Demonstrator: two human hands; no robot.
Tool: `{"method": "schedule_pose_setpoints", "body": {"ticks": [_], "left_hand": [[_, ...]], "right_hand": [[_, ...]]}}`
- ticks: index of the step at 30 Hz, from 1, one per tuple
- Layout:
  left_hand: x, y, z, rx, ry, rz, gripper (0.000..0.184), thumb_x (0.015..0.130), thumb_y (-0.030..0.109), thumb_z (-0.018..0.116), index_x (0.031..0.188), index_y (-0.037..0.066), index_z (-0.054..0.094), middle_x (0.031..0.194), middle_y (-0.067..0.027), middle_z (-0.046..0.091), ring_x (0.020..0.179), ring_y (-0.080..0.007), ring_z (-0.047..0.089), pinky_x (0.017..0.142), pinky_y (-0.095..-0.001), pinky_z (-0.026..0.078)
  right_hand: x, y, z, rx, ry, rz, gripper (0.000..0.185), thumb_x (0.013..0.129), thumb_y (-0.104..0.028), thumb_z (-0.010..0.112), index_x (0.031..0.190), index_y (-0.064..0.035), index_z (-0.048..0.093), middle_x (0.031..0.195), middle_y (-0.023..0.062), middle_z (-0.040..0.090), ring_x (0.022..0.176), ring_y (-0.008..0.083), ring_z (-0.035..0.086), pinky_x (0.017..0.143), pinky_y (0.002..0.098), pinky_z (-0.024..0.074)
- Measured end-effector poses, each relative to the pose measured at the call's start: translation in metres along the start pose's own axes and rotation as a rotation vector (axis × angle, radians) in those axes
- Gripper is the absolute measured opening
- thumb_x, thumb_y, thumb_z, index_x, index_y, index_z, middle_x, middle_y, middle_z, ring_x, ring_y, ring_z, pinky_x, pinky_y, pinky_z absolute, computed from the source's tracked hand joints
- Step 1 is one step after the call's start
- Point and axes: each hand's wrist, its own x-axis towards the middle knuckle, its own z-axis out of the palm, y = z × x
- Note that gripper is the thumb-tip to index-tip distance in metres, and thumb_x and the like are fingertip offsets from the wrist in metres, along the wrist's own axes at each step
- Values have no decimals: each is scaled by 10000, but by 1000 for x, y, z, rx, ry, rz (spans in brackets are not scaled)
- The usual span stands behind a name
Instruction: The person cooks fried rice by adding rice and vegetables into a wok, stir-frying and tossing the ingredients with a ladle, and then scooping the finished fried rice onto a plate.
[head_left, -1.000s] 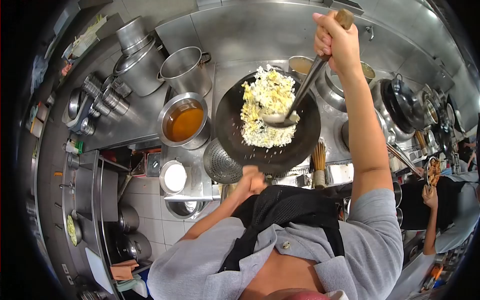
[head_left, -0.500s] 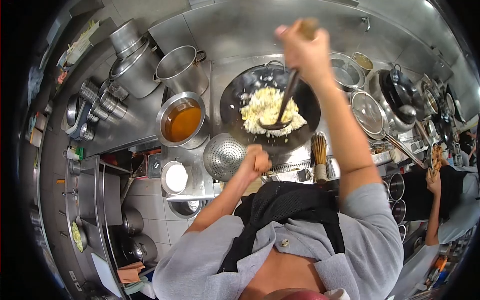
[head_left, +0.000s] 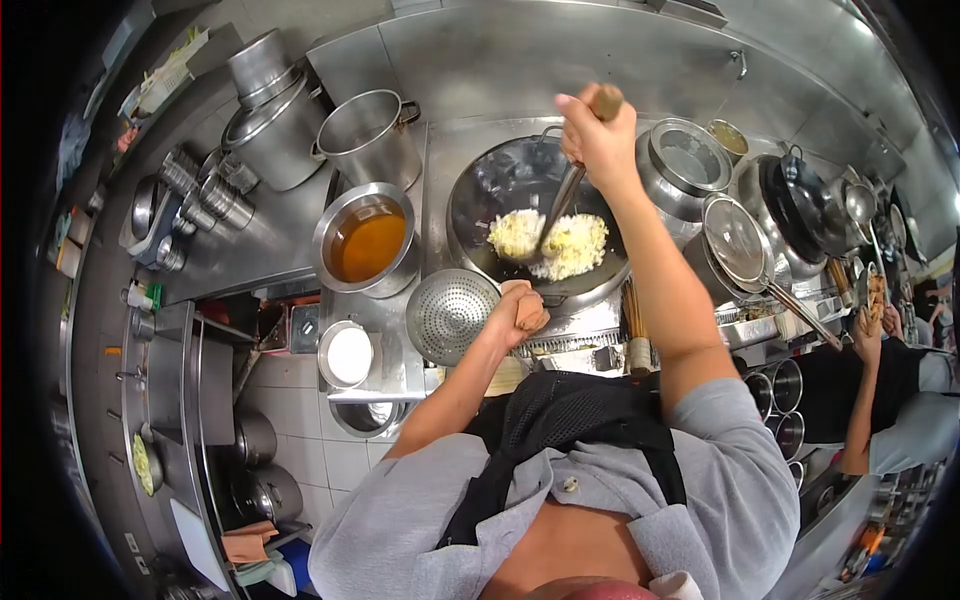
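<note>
A dark wok [head_left: 500, 180] sits on the stove in front of me, tilted a little toward me, with egg and white rice [head_left: 580, 248] in two mounds. My right hand [head_left: 603, 150] is closed round the wooden-ended handle of a ladle [head_left: 566, 200]. The ladle's bowl is down in the rice, partly hidden by the left mound. At the wok's near rim, my left hand [head_left: 508, 316] is closed on a folded brown cloth [head_left: 530, 308], which covers the grip there. A perforated strainer [head_left: 450, 315] lies just left of that hand.
Left of the wok stand a pot of orange-brown liquid [head_left: 368, 248], a tall steel pot [head_left: 370, 140] and a white-filled container [head_left: 348, 356]. A bamboo brush [head_left: 636, 330], a mesh strainer [head_left: 735, 240] and stacked woks [head_left: 800, 200] are on the right. A co-worker's arm [head_left: 866, 390] shows at far right.
My right hand has come down and slightly left with the ladle. Its bowl has shifted left, and the single heap of rice is now split in two. My left hand stays by the rim.
</note>
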Motion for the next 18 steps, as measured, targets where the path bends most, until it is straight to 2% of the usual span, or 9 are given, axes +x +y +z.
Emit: {"method": "schedule_pose_setpoints", "body": {"ticks": [2,5,6,7,9,12,15,17,18], "left_hand": [[8,-16,-31,49,-27,8,179,957,234,538,841,98,528,709,-34,555,544,-203,552,499,-358,484],[-32,-60,-83,134,26,-111,150,962,242,530,940,95,550,786,-57,600,626,-220,630,541,-368,546],[-26,-54,-76,126,18,-94,150,962,242,530,940,95,550,786,-57,600,626,-220,630,541,-368,546],[-25,-53,-73,61,2,-69,139,962,236,532,949,99,550,793,-61,601,627,-220,630,532,-369,544],[-10,-42,-69,-31,-6,-28,130,961,231,533,958,102,550,799,-65,601,628,-220,630,522,-371,542],[30,5,-30,-94,-155,7,61,860,91,577,902,95,533,693,-84,572,471,-237,550,397,-373,496],[64,4,-36,-64,32,-6,46,877,115,584,883,117,539,724,-69,581,550,-223,584,465,-389,530],[79,0,-52,-71,-41,-2,44,881,118,585,883,118,541,733,-65,583,571,-220,592,485,-397,538],[82,-2,-57,-63,-116,-19,42,885,122,585,884,118,544,742,-62,585,591,-217,599,505,-405,547]], "right_hand": [[-4,27,-20,32,37,-103,337,916,-55,637,682,-98,399,507,-16,390,389,89,376,372,269,292],[-3,-5,-43,65,-38,-190,351,937,-46,588,666,-110,374,500,-23,366,391,87,336,373,275,262],[-1,-23,-45,77,-2,-125,357,933,-50,582,658,-120,366,496,-24,350,390,91,315,377,275,246],[6,-31,-53,83,42,-85,308,872,-61,654,654,-88,437,510,-17,420,389,75,383,355,264,289],[18,-45,-60,89,84,-26,294,865,-84,662,651,-125,464,524,-48,394,387,65,337,361,259,242],[23,-101,-49,78,-30,-67,360,898,-81,629,630,-146,398,491,-55,359,368,62,307,358,255,218],[19,-132,-47,147,-156,-162,324,914,-90,613,655,-137,424,500,-51,373,372,55,319,354,253,230],[24,-73,-60,-69,23,-220,339,934,-120,597,660,-134,397,497,-40,350,376,70,307,359,246,248],[24,-2,-68,-47,56,-162,345,924,-99,611,656,-129,396,498,-33,358,379,72,310,361,245,250]]}}
